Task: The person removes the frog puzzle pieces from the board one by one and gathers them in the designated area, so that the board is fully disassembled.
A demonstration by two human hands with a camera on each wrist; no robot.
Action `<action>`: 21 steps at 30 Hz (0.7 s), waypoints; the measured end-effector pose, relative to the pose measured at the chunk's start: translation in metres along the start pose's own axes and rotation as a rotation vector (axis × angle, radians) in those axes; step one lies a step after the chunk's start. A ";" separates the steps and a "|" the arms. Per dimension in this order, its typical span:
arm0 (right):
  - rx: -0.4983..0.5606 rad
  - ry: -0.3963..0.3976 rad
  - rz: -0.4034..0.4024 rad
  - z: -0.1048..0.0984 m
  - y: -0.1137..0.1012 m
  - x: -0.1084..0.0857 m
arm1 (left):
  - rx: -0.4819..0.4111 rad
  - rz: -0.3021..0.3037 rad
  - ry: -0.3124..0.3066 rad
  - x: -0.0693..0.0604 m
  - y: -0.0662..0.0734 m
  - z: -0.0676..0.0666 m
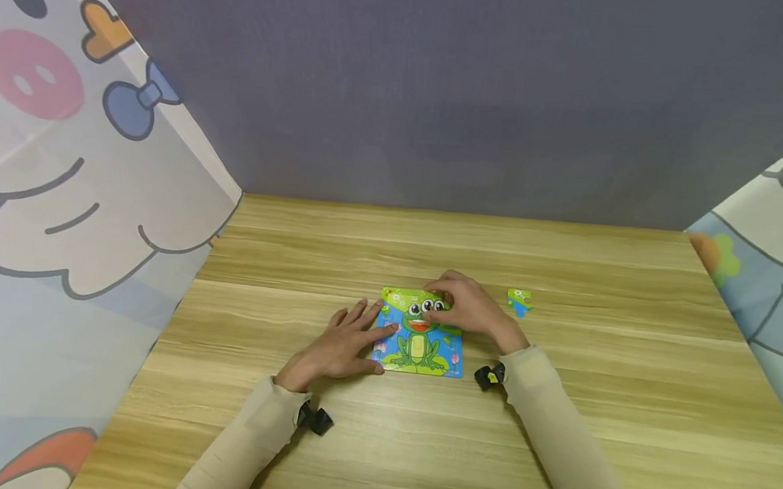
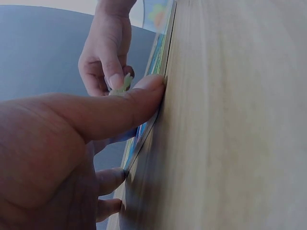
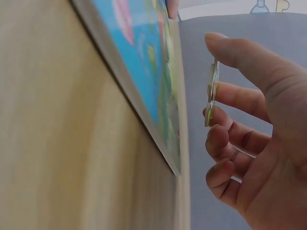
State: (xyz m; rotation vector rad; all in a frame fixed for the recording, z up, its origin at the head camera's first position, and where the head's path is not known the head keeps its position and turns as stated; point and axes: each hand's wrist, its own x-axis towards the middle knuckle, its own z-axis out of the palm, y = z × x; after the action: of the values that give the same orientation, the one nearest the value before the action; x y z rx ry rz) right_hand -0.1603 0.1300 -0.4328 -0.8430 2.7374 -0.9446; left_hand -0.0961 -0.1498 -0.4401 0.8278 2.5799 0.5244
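Observation:
A frog jigsaw puzzle (image 1: 417, 348) in a square board lies flat on the wooden table. My left hand (image 1: 342, 347) rests at the puzzle's left side with fingers spread and fairly straight, the thumb touching its near edge. Above the upper right part of the puzzle, my right hand (image 1: 470, 306) pinches a jigsaw piece (image 3: 211, 96) between thumb and fingers. In the right wrist view that thin piece is seen edge-on, apart from the board. Part of the puzzle's upper right corner is hidden behind the right hand.
A loose green, white and blue puzzle piece (image 1: 519, 301) lies on the table (image 1: 383, 441) to the right of the board. A grey panel (image 1: 437, 100) stands along the table's far edge. Cartoon-printed walls (image 1: 105, 188) flank both sides.

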 end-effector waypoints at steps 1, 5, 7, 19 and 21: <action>-0.003 0.004 0.005 -0.002 0.000 -0.001 | 0.000 0.000 0.000 0.000 0.000 0.000; -0.023 0.017 0.015 -0.009 0.003 -0.008 | -0.001 0.003 0.003 0.000 0.000 0.000; -0.028 0.023 0.027 -0.012 0.004 -0.011 | -0.003 0.006 0.006 -0.001 0.000 -0.001; -0.068 0.066 0.085 -0.034 0.027 -0.038 | -0.010 0.017 0.015 0.000 0.000 0.000; -0.084 0.068 0.094 -0.038 0.033 -0.042 | -0.011 0.016 0.015 0.000 0.000 0.000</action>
State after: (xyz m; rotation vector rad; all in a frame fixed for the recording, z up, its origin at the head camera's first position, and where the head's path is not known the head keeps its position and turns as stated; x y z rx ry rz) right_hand -0.1513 0.1947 -0.4253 -0.6997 2.8643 -0.8619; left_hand -0.0960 -0.1501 -0.4404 0.8447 2.5837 0.5515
